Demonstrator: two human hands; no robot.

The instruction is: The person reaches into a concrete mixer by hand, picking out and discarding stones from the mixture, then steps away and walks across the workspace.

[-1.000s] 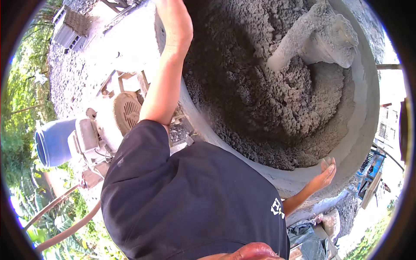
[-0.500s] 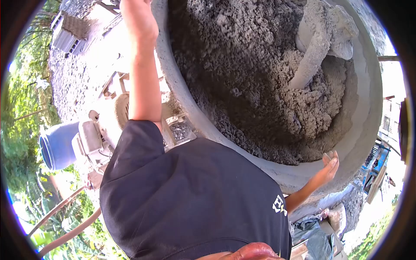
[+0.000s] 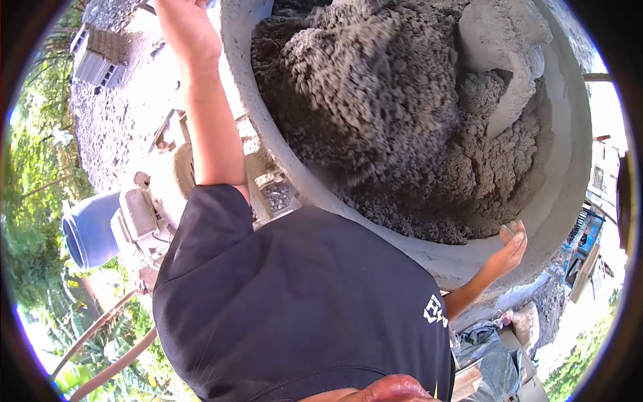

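Note:
A large cement mixer drum (image 3: 566, 167) with a pale, mortar-coated rim opens in front of me. Inside lies a heap of wet grey concrete mix (image 3: 375, 100), part of it blurred by motion. At the upper right of the drum, a mixing blade (image 3: 499, 40) caked in mortar sticks out of the mix. My right hand (image 3: 512, 248) is at the near right rim, empty, its fingers loosely bent and apart. My left arm reaches up past the drum's left side; the left hand (image 3: 191, 30) is beside the rim, its fingers mostly cut off by the frame's top edge.
Left of the drum are a motor housing (image 3: 138, 211) and a blue barrel (image 3: 94, 231). Concrete blocks (image 3: 100, 57) are stacked on gravel at the upper left. Sacks and sheeting (image 3: 489, 355) lie at the lower right, below a blue object (image 3: 584, 234).
The concrete mix has tumbled, with a blurred mass now across the drum's middle. The blade's position has altered. My left hand has shifted left; the right hand has risen slightly.

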